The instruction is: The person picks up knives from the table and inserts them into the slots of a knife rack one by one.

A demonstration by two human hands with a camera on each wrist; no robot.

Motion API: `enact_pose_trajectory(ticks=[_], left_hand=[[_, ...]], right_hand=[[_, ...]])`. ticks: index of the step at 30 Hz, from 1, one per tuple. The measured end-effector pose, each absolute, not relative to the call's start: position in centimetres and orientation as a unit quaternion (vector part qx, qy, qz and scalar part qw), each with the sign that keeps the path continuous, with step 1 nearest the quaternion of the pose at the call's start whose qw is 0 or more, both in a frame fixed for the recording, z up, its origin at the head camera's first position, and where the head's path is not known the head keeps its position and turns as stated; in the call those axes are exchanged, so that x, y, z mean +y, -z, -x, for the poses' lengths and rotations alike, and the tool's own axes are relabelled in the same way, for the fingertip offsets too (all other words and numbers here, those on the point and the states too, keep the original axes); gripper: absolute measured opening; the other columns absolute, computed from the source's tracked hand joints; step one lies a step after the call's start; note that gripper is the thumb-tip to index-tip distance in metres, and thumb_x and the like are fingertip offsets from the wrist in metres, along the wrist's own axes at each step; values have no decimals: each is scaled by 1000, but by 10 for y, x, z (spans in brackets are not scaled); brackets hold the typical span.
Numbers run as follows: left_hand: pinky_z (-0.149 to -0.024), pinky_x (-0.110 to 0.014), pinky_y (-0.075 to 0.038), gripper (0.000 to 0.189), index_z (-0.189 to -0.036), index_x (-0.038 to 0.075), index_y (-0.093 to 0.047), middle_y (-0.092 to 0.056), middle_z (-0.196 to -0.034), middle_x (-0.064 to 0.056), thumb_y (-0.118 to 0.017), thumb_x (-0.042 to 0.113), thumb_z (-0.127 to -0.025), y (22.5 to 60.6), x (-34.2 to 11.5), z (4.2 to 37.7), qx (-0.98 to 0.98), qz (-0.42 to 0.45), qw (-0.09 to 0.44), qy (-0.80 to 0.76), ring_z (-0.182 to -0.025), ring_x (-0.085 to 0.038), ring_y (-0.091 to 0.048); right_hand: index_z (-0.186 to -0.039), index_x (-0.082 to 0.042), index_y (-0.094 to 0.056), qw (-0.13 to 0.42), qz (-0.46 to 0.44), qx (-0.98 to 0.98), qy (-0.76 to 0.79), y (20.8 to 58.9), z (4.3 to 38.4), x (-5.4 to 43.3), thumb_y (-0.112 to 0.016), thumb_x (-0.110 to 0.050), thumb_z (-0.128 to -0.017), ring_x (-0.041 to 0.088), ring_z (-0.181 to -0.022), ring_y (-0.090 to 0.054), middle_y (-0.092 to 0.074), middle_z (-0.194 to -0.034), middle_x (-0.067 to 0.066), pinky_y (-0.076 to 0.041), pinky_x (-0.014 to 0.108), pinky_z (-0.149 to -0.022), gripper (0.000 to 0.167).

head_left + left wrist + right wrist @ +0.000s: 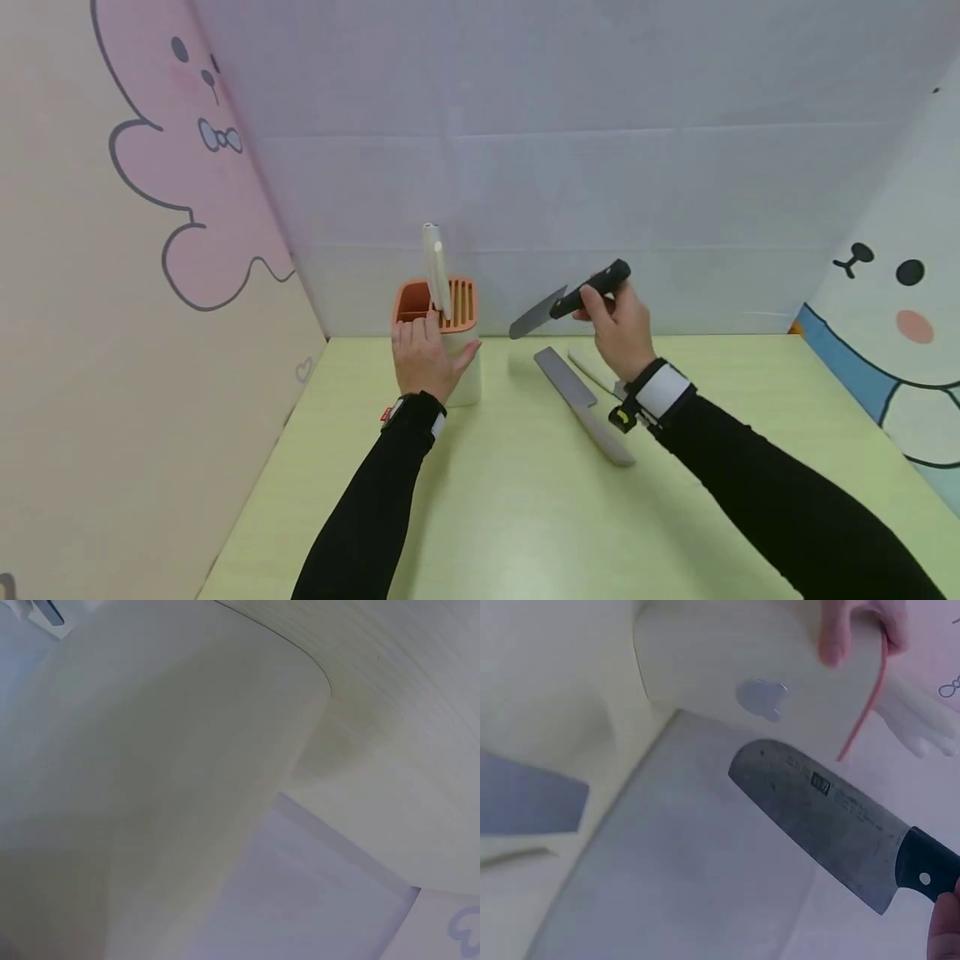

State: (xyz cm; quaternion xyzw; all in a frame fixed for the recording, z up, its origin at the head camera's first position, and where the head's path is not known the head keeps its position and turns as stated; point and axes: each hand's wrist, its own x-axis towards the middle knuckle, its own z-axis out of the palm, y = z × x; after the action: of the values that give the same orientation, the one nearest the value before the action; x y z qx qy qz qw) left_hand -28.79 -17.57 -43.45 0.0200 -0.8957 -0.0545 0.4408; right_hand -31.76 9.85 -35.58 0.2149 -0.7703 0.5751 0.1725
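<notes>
A white knife block (467, 382) with an orange slotted top stands at the back of the table. My left hand (426, 357) grips its front, fingers over the rim and thumb along the right side. Two white handles (437, 267) stick up from the block. My right hand (624, 335) holds a black-handled kitchen knife (817, 817) in the air, right of the block, its blade pointing left and down. Below lie a cleaver-like knife with a grey handle (603, 437) and a white-handled utensil (588, 367), partly hidden by the right hand. The block's wall (165, 750) fills much of the left wrist view.
A pale back wall (562, 183) rises right behind the block. Side panels with cartoon figures flank the light yellow table (510, 517). The two loose utensils lie right of the block, under the raised knife.
</notes>
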Motion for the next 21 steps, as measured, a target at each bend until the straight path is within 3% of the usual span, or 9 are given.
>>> enact_pose_trajectory(ticks=[3,6,12,21], left_hand=[[-100,-48,-46,85,-118,-5,-62,-66,-96,-19,-87,62,-72,435,-177,289,-892,-17,448,59,-91,-34,-62],[-100,-48,-46,84,-117,-4,-62,-67,-96,-18,-87,62,-72,435,-176,290,-891,-16,450,62,-91,-34,-62],[-97,-47,-47,83,-117,-3,-62,-67,-96,-18,-86,63,-73,436,-176,290,-893,-18,447,59,-90,-33,-61],[-98,-47,-47,84,-119,-4,-62,-67,-97,-18,-87,61,-72,437,-178,290,-892,-17,447,64,-90,-33,-61]], right_hand=[[-119,7,-52,208,-248,-789,-522,317,328,93,-53,-26,-109,-3,-75,-64,-68,-100,22,-51,16,-70,34],[-116,5,-54,232,-278,-791,-493,281,335,84,-53,-27,-108,5,-76,-66,-69,-96,20,-54,20,-72,32],[-119,1,-52,222,-304,-788,-487,231,335,62,-52,-30,-108,24,-90,-72,-69,-107,18,-59,27,-83,33],[-118,-1,-53,210,-322,-783,-488,211,324,47,-52,-29,-108,18,-83,-74,-72,-109,16,-60,25,-78,30]])
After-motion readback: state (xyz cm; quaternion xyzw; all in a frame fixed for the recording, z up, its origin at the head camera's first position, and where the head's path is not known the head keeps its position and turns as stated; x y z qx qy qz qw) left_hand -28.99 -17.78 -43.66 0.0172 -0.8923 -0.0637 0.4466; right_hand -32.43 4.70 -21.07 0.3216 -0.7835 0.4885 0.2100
